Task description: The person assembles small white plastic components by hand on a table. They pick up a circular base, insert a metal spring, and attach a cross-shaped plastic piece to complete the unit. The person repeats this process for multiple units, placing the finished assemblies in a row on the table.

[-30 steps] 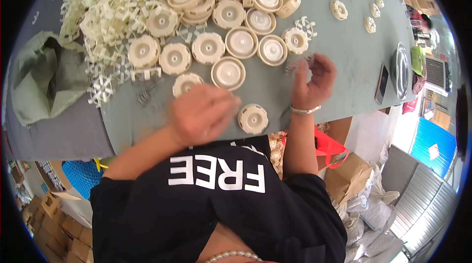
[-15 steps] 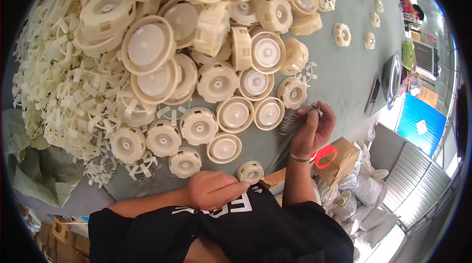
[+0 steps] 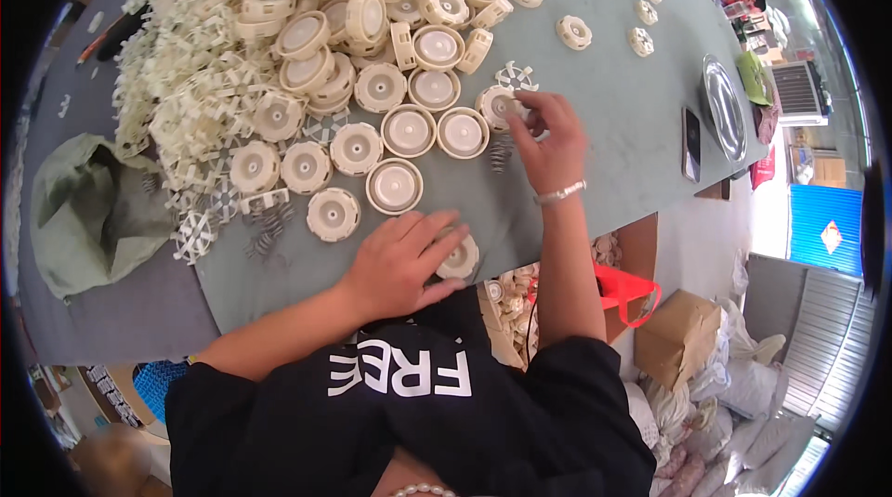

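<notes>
My left hand (image 3: 400,260) rests at the table's near edge, its fingers closed round a cream round plastic housing (image 3: 457,258) with a notched rim. Farther right, my right hand (image 3: 555,144) has its bent fingers on the right rim of another round plastic housing (image 3: 498,110); the thumb is partly tucked beneath. No coil spring can be made out in that hand. Just below that housing lies a small group of metal coil springs (image 3: 500,153). A star-shaped plastic piece (image 3: 517,76) lies behind it. More housings (image 3: 395,186) sit between my hands, some showing pale discs.
A large heap of housings and thin plastic pieces (image 3: 223,79) covers the table's far left. More coil springs (image 3: 269,226) and a green cloth bag (image 3: 93,218) lie at left. A phone (image 3: 691,144) and a metal tray (image 3: 725,107) are at right. Cardboard boxes (image 3: 683,334) stand beyond the edge.
My right hand has gone from holding a coil spring upright beside the springs to the rim of a housing. My left hand still holds its housing, now over the table edge. The view has shifted.
</notes>
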Tool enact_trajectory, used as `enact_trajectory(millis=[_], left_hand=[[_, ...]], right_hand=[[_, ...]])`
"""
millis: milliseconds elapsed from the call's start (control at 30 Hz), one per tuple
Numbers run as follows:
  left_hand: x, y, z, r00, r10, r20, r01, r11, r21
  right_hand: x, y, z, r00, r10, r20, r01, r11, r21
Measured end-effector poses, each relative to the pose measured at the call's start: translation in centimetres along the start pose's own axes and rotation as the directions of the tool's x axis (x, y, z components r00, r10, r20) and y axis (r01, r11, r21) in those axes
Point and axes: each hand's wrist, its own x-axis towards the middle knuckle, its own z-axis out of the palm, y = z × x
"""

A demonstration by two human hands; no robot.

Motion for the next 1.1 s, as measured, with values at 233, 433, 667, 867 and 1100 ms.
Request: enact_trajectory(millis=[233,433,667,867,1100], left_hand=[[-0.7,1.1,-1.5,0.983,-0.127,-0.129,0.141,0.984,0.105],[11.1,-1.3,0.8,0.962,-0.217,-0.163,0.23,0.971,0.063],[18.9,-2.6,3.8,0.923,-0.383,0.033,0.373,0.913,0.166],[20.3,-4.2,4.1,0.912,-0.334,0.239,0.354,0.934,-0.045],[18.8,-4.1,5.6,0.944,-0.291,0.155,0.308,0.946,-0.102]], right_hand=[[3.9,1.9,-2.1,0.94,-0.305,0.153,0.31,0.95,-0.015],[5.4,8.3,-4.3,0.934,-0.201,0.295,0.256,0.953,-0.161],[-0.3,10.3,-8.0,0.982,-0.152,0.114,0.177,0.948,-0.263],[-2.0,7.9,-8.7,0.96,-0.238,0.148,0.269,0.929,-0.253],[-2.4,8.5,-11.5,0.687,0.597,0.414,-0.712,0.669,0.214]])
